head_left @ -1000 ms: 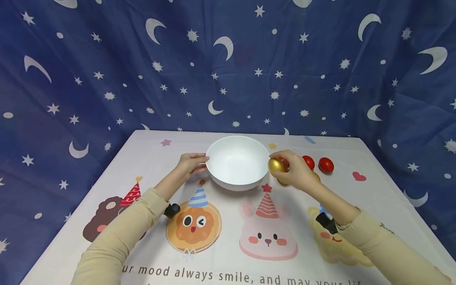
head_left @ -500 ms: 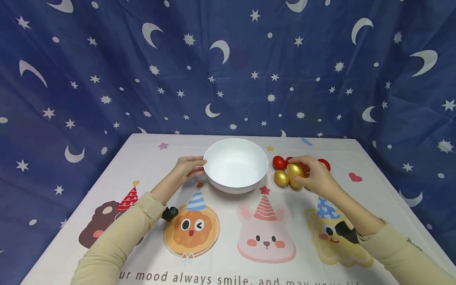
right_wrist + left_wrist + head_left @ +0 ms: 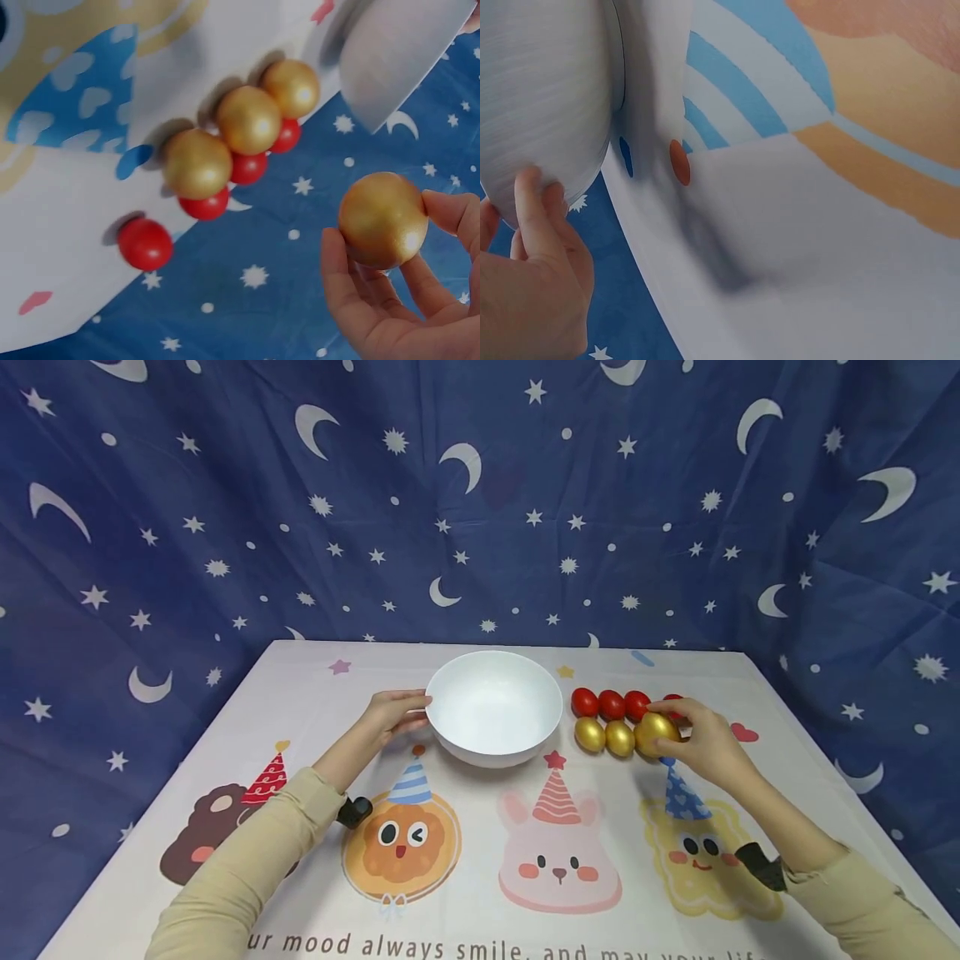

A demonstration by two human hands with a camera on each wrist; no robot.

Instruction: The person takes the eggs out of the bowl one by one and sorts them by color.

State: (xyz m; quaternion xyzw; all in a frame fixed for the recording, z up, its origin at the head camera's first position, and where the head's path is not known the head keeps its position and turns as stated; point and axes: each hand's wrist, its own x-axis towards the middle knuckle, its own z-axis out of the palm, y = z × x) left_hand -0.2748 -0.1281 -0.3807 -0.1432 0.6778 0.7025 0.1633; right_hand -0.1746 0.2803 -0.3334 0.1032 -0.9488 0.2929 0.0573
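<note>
My left hand (image 3: 393, 714) holds the white bowl (image 3: 495, 706) by its left rim, thumb above and fingers against the outer wall. In the left wrist view the fingertips touch the bowl's side. On the right, my right hand (image 3: 705, 739) pinches a gold egg (image 3: 383, 220) between thumb and fingers, raised over the row of eggs. Three more gold eggs (image 3: 248, 120) lie in a line on the table right of the bowl. Behind them is a row of several red eggs (image 3: 611, 704); the rightmost red egg (image 3: 145, 244) stands apart and is partly covered by my hand in the head view.
A white tablecloth (image 3: 465, 877) printed with cartoon faces covers the table. A dark blue curtain (image 3: 510, 527) with moons and stars hangs right behind the table's far edge. Small black devices (image 3: 761, 866) are worn at both wrists.
My right hand has carried the gold egg rightward, from beside the bowl's rim to over the right part of the egg rows. The left hand keeps its hold on the bowl.
</note>
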